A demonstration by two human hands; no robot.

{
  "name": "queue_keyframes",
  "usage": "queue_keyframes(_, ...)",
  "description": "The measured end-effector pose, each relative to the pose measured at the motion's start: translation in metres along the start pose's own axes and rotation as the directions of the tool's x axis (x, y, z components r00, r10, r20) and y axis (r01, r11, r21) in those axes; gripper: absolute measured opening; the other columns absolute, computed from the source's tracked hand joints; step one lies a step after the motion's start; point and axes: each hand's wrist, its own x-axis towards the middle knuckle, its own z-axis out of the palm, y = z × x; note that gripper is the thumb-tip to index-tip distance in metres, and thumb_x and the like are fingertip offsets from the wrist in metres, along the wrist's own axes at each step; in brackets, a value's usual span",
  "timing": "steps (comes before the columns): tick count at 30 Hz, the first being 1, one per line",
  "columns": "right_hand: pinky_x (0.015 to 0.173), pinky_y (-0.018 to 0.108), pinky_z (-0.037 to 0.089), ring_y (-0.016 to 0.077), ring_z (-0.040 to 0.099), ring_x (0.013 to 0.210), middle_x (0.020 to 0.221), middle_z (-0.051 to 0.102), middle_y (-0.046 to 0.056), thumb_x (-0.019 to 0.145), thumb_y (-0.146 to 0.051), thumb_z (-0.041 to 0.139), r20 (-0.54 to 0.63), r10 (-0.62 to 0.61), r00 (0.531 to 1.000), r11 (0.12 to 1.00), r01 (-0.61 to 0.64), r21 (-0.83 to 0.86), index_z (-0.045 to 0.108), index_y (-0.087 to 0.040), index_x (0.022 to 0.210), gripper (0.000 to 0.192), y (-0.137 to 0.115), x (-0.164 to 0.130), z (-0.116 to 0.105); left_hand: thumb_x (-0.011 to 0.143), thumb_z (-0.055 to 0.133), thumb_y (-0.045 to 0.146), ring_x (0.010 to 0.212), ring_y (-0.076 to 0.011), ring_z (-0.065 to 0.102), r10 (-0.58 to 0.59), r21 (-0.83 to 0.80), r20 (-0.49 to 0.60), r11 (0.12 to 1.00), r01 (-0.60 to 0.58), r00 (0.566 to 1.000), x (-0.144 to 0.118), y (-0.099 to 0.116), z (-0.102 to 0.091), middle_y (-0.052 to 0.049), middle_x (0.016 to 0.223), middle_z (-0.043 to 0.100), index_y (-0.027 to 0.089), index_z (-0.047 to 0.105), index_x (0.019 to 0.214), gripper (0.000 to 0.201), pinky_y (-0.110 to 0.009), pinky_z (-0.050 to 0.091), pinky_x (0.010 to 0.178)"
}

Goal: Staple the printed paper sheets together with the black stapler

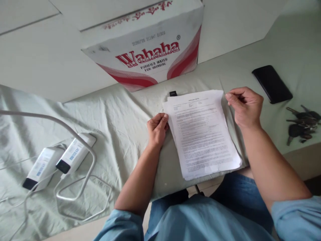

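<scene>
A stack of printed paper sheets [203, 134] lies before me, its lower end at the table's front edge. Its top right corner looks slightly curled. My left hand [157, 129] grips the stack's left edge, thumb on top and fingers curled beneath. Beside the top right corner is my right hand [247, 105], thumb and forefinger pinched together. Whether a bit of paper sits between those fingertips I cannot make out. A small black object [173, 93] pokes out behind the stack's top edge.
A Wahaha water carton [150, 53] stands at the back against a white panel. To the right lie a black phone-like slab [272, 83] and a bunch of keys [302, 124]. Two white power banks [77, 150] with cables [91, 167] rest at left on the wrinkled green cloth [120, 134].
</scene>
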Motion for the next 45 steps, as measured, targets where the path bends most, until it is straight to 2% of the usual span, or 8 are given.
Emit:
queue_keyframes(3, 0.061, 0.033, 0.04, 0.0142, 0.051, 0.061, 0.081, 0.074, -0.003, 0.088, -0.039, 0.089, 0.017, -0.007, 1.0, 0.995, 0.009, -0.099, 0.082, -0.029, 0.093, 0.013, 0.007, 0.0, 0.0, 0.085, 0.087, 0.065, 0.047, -0.0088, 0.034, 0.013, 0.038, -0.006, 0.999, -0.013, 1.0, 0.0, -0.002, -0.002, 0.007, 0.054, 0.04, 0.021, 0.068, 0.074, 0.05, -0.026, 0.028, 0.045)
queue_keyframes(7, 0.057, 0.032, 0.04, 0.0105, 0.045, 0.054, 0.098, 0.08, -0.002, 0.086, -0.037, 0.09, 0.024, 0.102, 0.995, 0.972, -0.094, -0.215, 0.08, -0.03, 0.11, 0.027, 0.025, 0.002, -0.003, 0.09, 0.083, 0.065, 0.048, -0.01, 0.036, 0.031, 0.108, -0.017, 0.994, -0.028, 0.999, 0.001, -0.006, -0.003, 0.006, 0.055, 0.042, 0.022, 0.069, 0.077, 0.048, -0.026, 0.028, 0.045)
queue_keyframes(11, 0.062, 0.031, 0.049, 0.0145, 0.057, 0.061, 0.085, 0.077, -0.004, 0.074, -0.033, 0.101, 0.051, 0.183, 0.982, 0.953, -0.165, -0.254, 0.078, -0.03, 0.109, 0.042, 0.042, 0.001, -0.005, 0.092, 0.082, 0.065, 0.048, -0.0103, 0.034, 0.046, 0.16, -0.036, 0.986, -0.039, 0.998, 0.001, -0.006, -0.001, 0.007, 0.054, 0.042, 0.022, 0.07, 0.079, 0.047, -0.026, 0.026, 0.045)
queue_keyframes(15, 0.063, 0.032, 0.052, 0.0167, 0.063, 0.066, 0.077, 0.074, -0.004, 0.073, -0.03, 0.099, 0.096, 0.257, 0.962, 0.952, -0.235, -0.195, 0.078, -0.026, 0.097, 0.032, 0.039, -0.002, -0.004, 0.092, 0.081, 0.065, 0.048, -0.0101, 0.031, 0.034, 0.147, -0.04, 0.989, -0.028, 0.999, 0.001, -0.005, 0.001, 0.007, 0.053, 0.039, 0.022, 0.069, 0.078, 0.046, -0.027, 0.025, 0.045)
queue_keyframes(20, 0.07, 0.031, 0.051, 0.0143, 0.064, 0.072, 0.082, 0.076, -0.001, 0.078, -0.025, 0.094, 0.034, 0.16, 0.987, 0.979, -0.154, -0.133, 0.078, -0.023, 0.091, 0.021, 0.016, -0.001, -0.001, 0.095, 0.08, 0.062, 0.049, -0.0105, 0.035, 0.033, 0.154, -0.058, 0.988, -0.024, 0.998, 0.0, -0.006, -0.001, 0.007, 0.054, 0.041, 0.022, 0.068, 0.078, 0.044, -0.026, 0.028, 0.046)
queue_keyframes(29, 0.067, 0.035, 0.043, 0.0154, 0.052, 0.065, 0.072, 0.067, -0.002, 0.089, -0.041, 0.086, 0.011, -0.061, 0.998, 0.96, 0.062, -0.274, 0.079, -0.025, 0.089, 0.017, -0.004, -0.003, -0.003, 0.1, 0.074, 0.063, 0.049, -0.0113, 0.035, 0.107, 0.217, -0.064, 0.972, -0.091, 0.992, 0.002, -0.01, -0.002, 0.006, 0.055, 0.04, 0.023, 0.067, 0.08, 0.046, -0.027, 0.028, 0.046)
queue_keyframes(35, 0.063, 0.034, 0.04, 0.0143, 0.052, 0.063, 0.067, 0.066, -0.002, 0.087, -0.037, 0.088, 0.028, -0.056, 0.998, 0.986, 0.06, -0.158, 0.079, -0.025, 0.083, 0.016, -0.011, -0.006, 0.0, 0.099, 0.075, 0.063, 0.05, -0.0109, 0.036, 0.093, 0.186, -0.081, 0.98, -0.076, 0.992, 0.001, -0.008, 0.0, 0.006, 0.056, 0.043, 0.022, 0.067, 0.078, 0.047, -0.026, 0.03, 0.047)
queue_keyframes(45, 0.063, 0.033, 0.041, 0.0138, 0.054, 0.063, 0.068, 0.068, -0.002, 0.086, -0.032, 0.088, 0.023, -0.06, 0.998, 0.988, 0.063, -0.139, 0.081, -0.024, 0.083, 0.012, -0.005, -0.004, -0.001, 0.095, 0.078, 0.058, 0.049, -0.01, 0.037, 0.059, 0.124, -0.087, 0.991, -0.048, 0.994, -0.001, -0.003, 0.002, 0.007, 0.055, 0.041, 0.022, 0.065, 0.074, 0.044, -0.025, 0.033, 0.046)
